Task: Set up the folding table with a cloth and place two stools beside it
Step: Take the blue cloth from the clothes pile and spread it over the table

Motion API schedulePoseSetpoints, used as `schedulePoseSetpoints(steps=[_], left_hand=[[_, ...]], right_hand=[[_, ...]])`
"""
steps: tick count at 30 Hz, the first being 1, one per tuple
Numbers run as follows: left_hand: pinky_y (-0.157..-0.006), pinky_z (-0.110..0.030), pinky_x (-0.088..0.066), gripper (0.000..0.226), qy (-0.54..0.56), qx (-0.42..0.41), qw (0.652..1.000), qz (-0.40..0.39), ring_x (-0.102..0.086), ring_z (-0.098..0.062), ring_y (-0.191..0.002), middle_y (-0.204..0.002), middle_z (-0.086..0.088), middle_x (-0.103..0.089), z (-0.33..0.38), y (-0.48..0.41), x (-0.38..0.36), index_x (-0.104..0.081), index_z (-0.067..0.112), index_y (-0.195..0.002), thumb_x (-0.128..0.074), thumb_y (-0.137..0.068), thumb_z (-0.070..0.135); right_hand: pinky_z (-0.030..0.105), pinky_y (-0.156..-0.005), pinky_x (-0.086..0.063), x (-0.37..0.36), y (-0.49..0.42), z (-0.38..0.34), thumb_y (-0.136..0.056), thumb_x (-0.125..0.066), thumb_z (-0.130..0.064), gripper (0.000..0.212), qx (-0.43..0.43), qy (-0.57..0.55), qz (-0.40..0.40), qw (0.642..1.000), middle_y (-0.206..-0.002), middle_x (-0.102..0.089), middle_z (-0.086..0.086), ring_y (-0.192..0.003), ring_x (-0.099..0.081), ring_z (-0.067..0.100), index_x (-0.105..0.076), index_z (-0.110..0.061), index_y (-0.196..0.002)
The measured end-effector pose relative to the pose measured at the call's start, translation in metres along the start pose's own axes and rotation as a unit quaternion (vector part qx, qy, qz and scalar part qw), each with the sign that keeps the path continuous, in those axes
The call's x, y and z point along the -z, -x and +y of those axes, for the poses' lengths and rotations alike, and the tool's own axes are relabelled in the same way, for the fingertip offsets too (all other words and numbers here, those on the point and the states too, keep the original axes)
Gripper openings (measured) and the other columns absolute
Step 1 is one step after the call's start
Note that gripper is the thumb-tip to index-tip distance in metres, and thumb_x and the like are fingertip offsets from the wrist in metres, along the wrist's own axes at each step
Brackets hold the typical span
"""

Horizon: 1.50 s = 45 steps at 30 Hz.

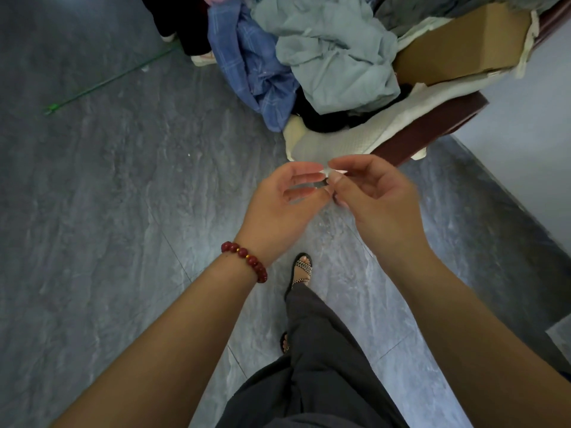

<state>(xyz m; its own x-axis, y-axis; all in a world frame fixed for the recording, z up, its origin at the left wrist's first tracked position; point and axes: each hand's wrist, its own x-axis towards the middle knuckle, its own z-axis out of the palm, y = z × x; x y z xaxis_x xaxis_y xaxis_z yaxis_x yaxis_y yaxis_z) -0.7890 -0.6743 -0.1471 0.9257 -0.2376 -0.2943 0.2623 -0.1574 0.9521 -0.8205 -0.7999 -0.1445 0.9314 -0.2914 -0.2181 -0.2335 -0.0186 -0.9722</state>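
Barely begun, I judge — no folding table or stools show, the white quilted cloth [340, 143] lies heaped on the dark red seat [432, 128], while the right hand [380, 193] has its grip pinching a small white scrap [336, 172] too blurred to identify, and the left hand [284, 196] is loosely spread.

The floor [108, 196] is grey tile with paler marbled streaks. A thin rod [108, 80] on it is bright green. In the heap, one cloth [247, 66] is blue with a faint lighter check, a crumpled sheet [336, 57] is plain pale grey-green, and a garment [324, 118] under them is black. The waffle cloth [340, 143] is white with a small square weave. The box [457, 50] is plain cardboard brown, and the seat [432, 128] edge is dark maroon. The bracelet [245, 261] has dark red beads with small gold ones between. The trousers [321, 366] are charcoal grey. The sandal [301, 270] is black with black-and-white chequered straps. The wall [525, 118] is pale bluish white.
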Motion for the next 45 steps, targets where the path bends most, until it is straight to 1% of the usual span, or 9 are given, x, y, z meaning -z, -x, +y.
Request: schedulePoseSetpoints(steps=[4, 9, 11, 16, 23, 27, 34, 42, 45], left_hand=[[-0.082, -0.017, -0.052, 0.02, -0.005, 0.007, 1.0, -0.004, -0.064, -0.004, -0.094, -0.105, 0.003, -0.067, 0.008, -0.053, 0.016, -0.064, 0.019, -0.102, -0.068, -0.083, 0.015], [-0.076, -0.013, -0.05, 0.017, -0.011, 0.005, 1.0, -0.008, -0.064, -0.003, -0.093, -0.103, 0.006, -0.067, 0.026, -0.108, 0.041, -0.063, 0.026, -0.095, -0.067, -0.083, 0.015], [-0.074, -0.012, -0.049, 0.017, -0.007, 0.006, 1.0, -0.005, -0.064, -0.003, -0.093, -0.103, 0.005, -0.067, 0.03, -0.125, 0.054, -0.063, 0.025, -0.095, -0.067, -0.083, 0.014], [-0.08, -0.014, -0.05, 0.018, -0.016, 0.002, 1.0, -0.008, -0.064, -0.003, -0.094, -0.105, 0.005, -0.068, 0.038, -0.161, 0.093, -0.064, 0.018, -0.1, -0.067, -0.083, 0.014], [-0.077, -0.011, -0.049, 0.014, -0.033, 0.006, 0.998, -0.06, -0.064, -0.001, -0.091, -0.096, 0.011, -0.067, 0.056, -0.217, 0.164, -0.062, 0.027, -0.09, -0.069, -0.082, 0.018], [-0.083, -0.019, -0.049, 0.015, -0.039, -0.006, 0.995, -0.095, -0.063, -0.009, -0.095, -0.094, 0.007, -0.067, 0.062, -0.248, 0.209, -0.061, 0.024, -0.088, -0.068, -0.083, 0.012], [-0.091, -0.025, -0.049, 0.014, -0.062, -0.017, 0.991, -0.114, -0.063, -0.014, -0.101, -0.102, -0.001, -0.067, 0.065, -0.296, 0.26, -0.062, 0.015, -0.095, -0.068, -0.083, 0.011], [-0.081, -0.011, -0.048, 0.017, -0.069, -0.044, 0.988, -0.134, -0.061, -0.002, -0.093, -0.098, 0.006, -0.065, 0.085, -0.382, 0.283, -0.06, 0.02, -0.092, -0.066, -0.083, 0.006], [-0.079, -0.009, -0.047, 0.017, -0.078, -0.04, 0.985, -0.149, -0.06, 0.001, -0.094, -0.098, 0.009, -0.065, 0.095, -0.416, 0.29, -0.06, 0.023, -0.091, -0.067, -0.083, 0.008]], right_hand=[[0.022, -0.069, -0.047, -0.02, -0.053, -0.01, -0.086, -0.067, -0.018, 0.014, -0.009, -0.008, -0.005, 1.0, -0.09, -0.069, 0.002, -0.076, -0.063, 0.008, -0.067, -0.018, -0.099], [0.017, -0.063, -0.044, -0.045, -0.108, -0.028, -0.087, -0.066, -0.021, 0.014, -0.018, 0.0, -0.009, 1.0, -0.097, -0.07, 0.001, -0.075, -0.063, 0.004, -0.066, -0.021, -0.101], [0.016, -0.065, -0.046, -0.057, -0.125, -0.034, -0.086, -0.066, -0.02, 0.015, -0.018, 0.001, -0.004, 1.0, -0.099, -0.07, -0.001, -0.081, -0.065, 0.005, -0.066, -0.02, -0.101], [0.03, -0.085, -0.053, -0.095, -0.158, -0.043, -0.085, -0.066, -0.014, 0.014, -0.021, -0.007, 0.01, 1.0, -0.103, -0.069, 0.003, -0.092, -0.067, 0.014, -0.066, -0.017, -0.099], [0.02, -0.079, -0.053, -0.175, -0.2, -0.062, -0.086, -0.066, -0.014, 0.011, -0.012, -0.03, 0.059, 0.998, -0.099, -0.07, 0.0, -0.088, -0.067, 0.008, -0.066, -0.019, -0.096], [0.026, -0.082, -0.053, -0.221, -0.224, -0.067, -0.085, -0.066, -0.014, 0.012, -0.016, -0.052, 0.089, 0.995, -0.102, -0.069, 0.001, -0.089, -0.067, 0.01, -0.066, -0.024, -0.092], [0.022, -0.078, -0.052, -0.268, -0.26, -0.071, -0.086, -0.066, -0.011, 0.012, -0.02, -0.064, 0.125, 0.99, -0.099, -0.07, 0.0, -0.085, -0.066, 0.008, -0.065, -0.02, -0.094], [0.017, -0.072, -0.049, -0.29, -0.334, -0.088, -0.086, -0.064, -0.009, 0.01, -0.02, -0.061, 0.159, 0.985, -0.098, -0.068, 0.007, -0.076, -0.063, 0.006, -0.065, -0.012, -0.096], [0.024, -0.078, -0.052, -0.299, -0.37, -0.098, -0.086, -0.064, -0.009, 0.009, -0.019, -0.063, 0.174, 0.983, -0.096, -0.068, 0.006, -0.081, -0.065, 0.013, -0.065, -0.016, -0.092]])
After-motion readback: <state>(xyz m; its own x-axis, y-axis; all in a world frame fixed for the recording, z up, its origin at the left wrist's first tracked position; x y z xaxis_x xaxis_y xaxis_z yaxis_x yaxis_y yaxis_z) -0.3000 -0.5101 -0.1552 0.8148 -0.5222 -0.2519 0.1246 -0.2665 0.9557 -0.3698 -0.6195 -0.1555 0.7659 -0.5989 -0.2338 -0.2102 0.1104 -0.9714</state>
